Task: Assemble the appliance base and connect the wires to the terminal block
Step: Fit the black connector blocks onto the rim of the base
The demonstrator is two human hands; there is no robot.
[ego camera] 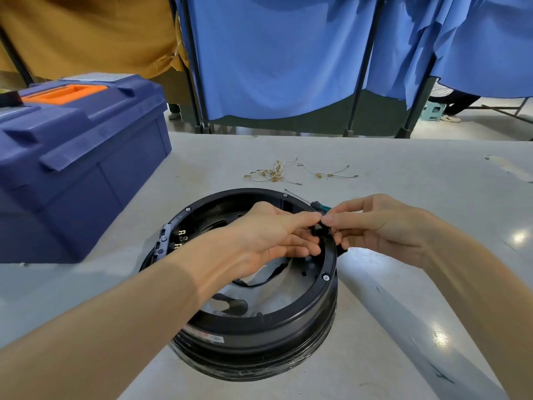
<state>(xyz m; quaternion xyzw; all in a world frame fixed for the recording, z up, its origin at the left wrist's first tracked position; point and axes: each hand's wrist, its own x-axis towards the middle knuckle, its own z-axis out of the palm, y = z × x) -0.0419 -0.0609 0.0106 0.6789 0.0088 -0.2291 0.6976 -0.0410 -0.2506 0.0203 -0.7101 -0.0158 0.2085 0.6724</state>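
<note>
A round black appliance base stands on the grey table in front of me. Over its right rim, my left hand and my right hand meet, and both pinch a small black part against that rim. A terminal block with brass tabs sits on the base's left rim. Several white wires with brass lugs lie loose on the table behind the base. A green-handled screwdriver lies just behind the base, partly hidden by my fingers.
A large blue toolbox with an orange handle fills the table's left side. Blue and tan curtains on black stands hang behind the table's far edge. A person's legs and a small stool show at far right.
</note>
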